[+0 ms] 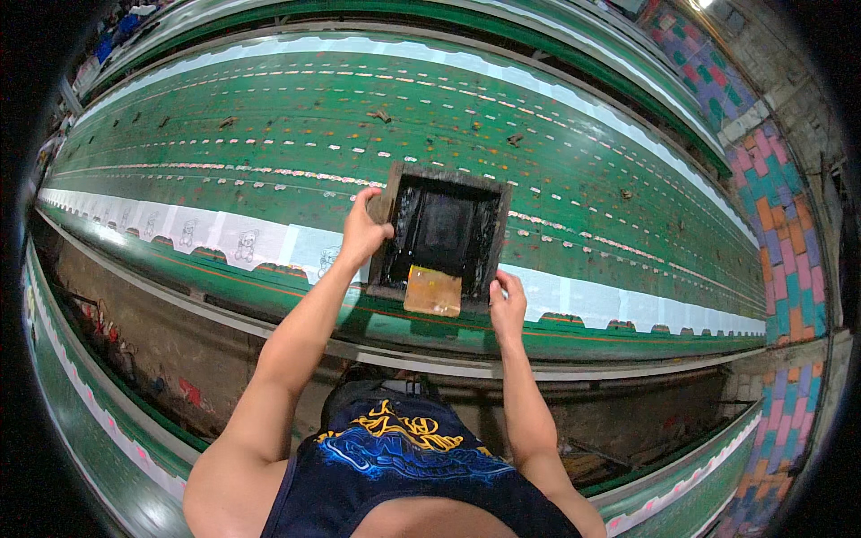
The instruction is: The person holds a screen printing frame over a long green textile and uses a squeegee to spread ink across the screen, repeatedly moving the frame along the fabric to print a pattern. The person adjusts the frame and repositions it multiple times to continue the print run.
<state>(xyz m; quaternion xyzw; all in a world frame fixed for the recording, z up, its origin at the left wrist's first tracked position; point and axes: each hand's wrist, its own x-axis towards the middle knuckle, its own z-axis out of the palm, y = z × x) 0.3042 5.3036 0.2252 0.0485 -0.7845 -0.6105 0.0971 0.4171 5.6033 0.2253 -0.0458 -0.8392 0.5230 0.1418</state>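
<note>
A wooden screen-printing frame (503,229) with a dark, ink-stained inside is in front of me, over the near edge of a long green table. My left hand (363,229) grips its left side, thumb toward the frame. At the lower right corner my right hand (508,309) holds the frame with bent fingers. A tan squeegee (433,292) leans inside against the near side of the frame. Beneath and beside it runs a row of white fabric pieces (556,294). To the left, several pieces bear a dark line drawing (247,244); the fabric under the frame is hidden.
The green table (430,108) carries rows of small pale marks and a second white fabric strip (359,47) along its far edge. Another green table (99,430) lies behind me, across a narrow aisle. Coloured paving (785,233) borders the right end.
</note>
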